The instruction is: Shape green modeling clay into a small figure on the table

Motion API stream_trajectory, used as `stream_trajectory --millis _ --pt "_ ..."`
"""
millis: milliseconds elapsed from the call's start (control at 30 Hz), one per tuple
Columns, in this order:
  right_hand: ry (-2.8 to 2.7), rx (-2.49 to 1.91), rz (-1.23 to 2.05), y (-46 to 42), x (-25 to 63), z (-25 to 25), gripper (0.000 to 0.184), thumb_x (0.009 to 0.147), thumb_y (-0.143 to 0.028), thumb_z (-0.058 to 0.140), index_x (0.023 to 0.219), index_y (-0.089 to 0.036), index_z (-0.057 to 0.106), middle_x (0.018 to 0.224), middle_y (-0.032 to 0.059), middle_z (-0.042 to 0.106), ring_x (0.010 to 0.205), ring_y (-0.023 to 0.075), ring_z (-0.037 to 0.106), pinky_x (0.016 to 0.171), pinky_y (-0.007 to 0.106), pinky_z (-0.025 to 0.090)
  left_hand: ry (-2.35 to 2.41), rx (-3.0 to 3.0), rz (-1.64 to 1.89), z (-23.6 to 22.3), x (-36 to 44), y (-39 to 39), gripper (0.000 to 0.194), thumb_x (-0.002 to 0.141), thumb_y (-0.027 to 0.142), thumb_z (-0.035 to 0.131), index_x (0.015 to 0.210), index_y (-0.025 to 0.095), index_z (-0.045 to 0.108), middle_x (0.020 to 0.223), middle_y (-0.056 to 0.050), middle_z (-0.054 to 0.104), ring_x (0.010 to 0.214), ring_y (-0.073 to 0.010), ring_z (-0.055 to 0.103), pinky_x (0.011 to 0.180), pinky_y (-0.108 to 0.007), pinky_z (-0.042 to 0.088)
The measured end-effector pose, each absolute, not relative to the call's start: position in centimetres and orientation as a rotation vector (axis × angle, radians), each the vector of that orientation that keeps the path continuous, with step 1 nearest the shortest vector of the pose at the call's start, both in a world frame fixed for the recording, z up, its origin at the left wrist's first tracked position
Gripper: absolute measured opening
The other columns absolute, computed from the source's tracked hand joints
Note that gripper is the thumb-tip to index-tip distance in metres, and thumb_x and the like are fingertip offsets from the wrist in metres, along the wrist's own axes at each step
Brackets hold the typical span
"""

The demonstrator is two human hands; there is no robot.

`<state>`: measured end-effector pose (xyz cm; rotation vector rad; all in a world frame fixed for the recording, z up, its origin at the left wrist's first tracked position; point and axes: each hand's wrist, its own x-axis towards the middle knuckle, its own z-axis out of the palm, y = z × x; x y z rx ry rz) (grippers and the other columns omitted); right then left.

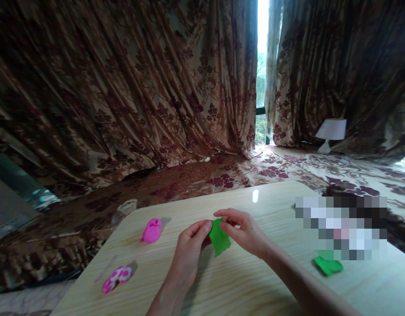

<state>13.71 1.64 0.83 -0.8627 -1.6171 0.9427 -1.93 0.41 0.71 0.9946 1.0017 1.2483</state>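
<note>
Above the middle of the table, a thin, ragged-edged green piece [220, 239] that looks like modelling clay hangs between my hands. My left hand [192, 239] pinches its upper left edge between thumb and fingers. At its upper right edge, my right hand [244, 228] is closed on it with thumb and forefinger. A second green piece [328, 265] lies on the table to the right, beside my right forearm. On the left side lie a bright pink lump [151, 231] with a hollow at its top and a pink-and-white spotted piece [117, 278].
The pale wood-grain table [255, 281] has a rounded far edge. A clear plastic container [124, 210] stands behind its left corner. A blurred-out patch [344, 226] hides things at the right. Beyond are a white lamp [330, 131] and floral curtains [189, 87].
</note>
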Motion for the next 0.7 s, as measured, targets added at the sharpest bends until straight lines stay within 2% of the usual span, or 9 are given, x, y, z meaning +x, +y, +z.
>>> stream_trajectory --millis 100,267,500,700 --pt "-1.725 -0.870 0.797 1.50 13.78 1.01 0.022 0.079 -0.019 0.052 0.093 -0.019 0.068 0.075 0.0015 0.058 0.068 0.0113 0.053 0.061 0.023 0.042 0.957 0.946 1.247 0.60 -1.96 0.48 0.021 0.069 0.032 0.067 0.082 0.015 0.069 0.078 -0.005 0.067 0.069 -0.0134 0.058 0.066 -0.024 0.046" --pt "-1.717 -0.883 0.773 1.75 13.68 0.45 0.021 0.079 -0.018 0.052 0.093 -0.019 0.067 0.074 0.0013 0.059 0.067 0.0110 0.053 0.060 0.022 0.042 0.905 0.917 1.157 0.71 -1.75 0.29 0.027 0.072 0.031 0.065 0.095 0.016 0.068 0.086 -0.006 0.068 0.069 -0.0135 0.059 0.063 -0.023 0.045" --pt "-1.743 -0.879 0.758 1.78 13.60 0.09 0.018 0.080 -0.020 0.053 0.090 -0.017 0.067 0.074 0.0015 0.059 0.067 0.0108 0.053 0.059 0.021 0.042 0.933 0.925 1.132 0.81 -1.74 0.16 0.030 0.069 0.028 0.068 0.095 0.014 0.068 0.082 -0.007 0.069 0.068 -0.0147 0.060 0.062 -0.024 0.044" --pt "-1.843 -0.882 0.749 1.23 13.77 0.45 0.030 0.084 -0.024 0.048 0.110 -0.020 0.062 0.082 0.0028 0.062 0.071 0.0114 0.055 0.059 0.021 0.042 0.964 0.926 1.111 0.83 -1.91 0.17 0.028 0.068 0.029 0.068 0.092 0.015 0.070 0.080 -0.006 0.069 0.065 -0.0141 0.060 0.063 -0.024 0.043"
